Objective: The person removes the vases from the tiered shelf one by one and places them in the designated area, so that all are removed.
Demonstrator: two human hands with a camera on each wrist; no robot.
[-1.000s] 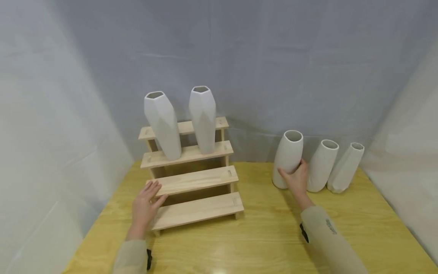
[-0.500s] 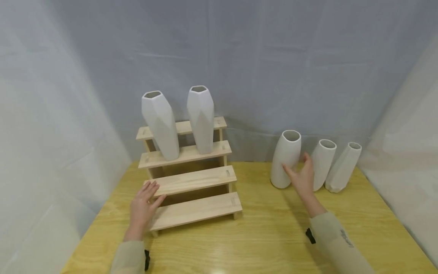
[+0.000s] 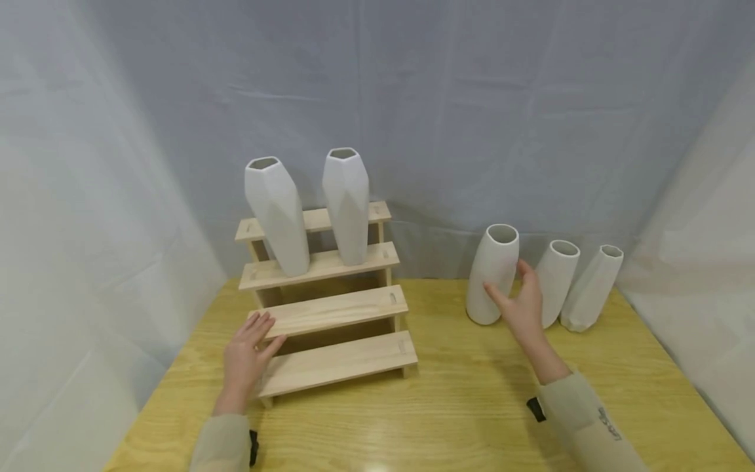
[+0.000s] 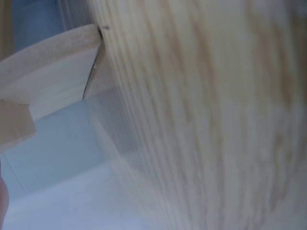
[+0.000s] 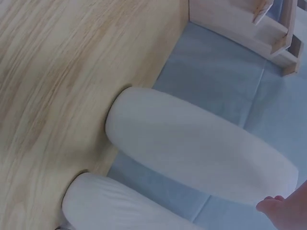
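Note:
My left hand (image 3: 244, 357) rests on the left end of a stepped wooden display stand (image 3: 336, 311), its fingers laid over the second-lowest shelf. On the right, my right hand (image 3: 522, 308) is beside a white oval vase (image 3: 486, 282), with the thumb in front of it and fingertips at its right edge. The right wrist view shows the thumb (image 5: 276, 206) near that vase's upper end (image 5: 201, 143); firm contact cannot be told. Two faceted white vases, a left one (image 3: 280, 216) and a right one (image 3: 347, 206), stand upright on the stand's upper part.
Right of my right hand stand a ribbed white vase (image 3: 557, 282) and a slimmer faceted vase (image 3: 592, 288), close together. A yellowish wooden table (image 3: 448, 406) carries everything. Grey cloth (image 3: 436, 118) hangs behind, with pale cloth at both sides.
My right hand has drawn a little right, widening the space between its palm and the oval vase. The view has shifted slightly; the left hand stays on the stand and the vases keep their places.

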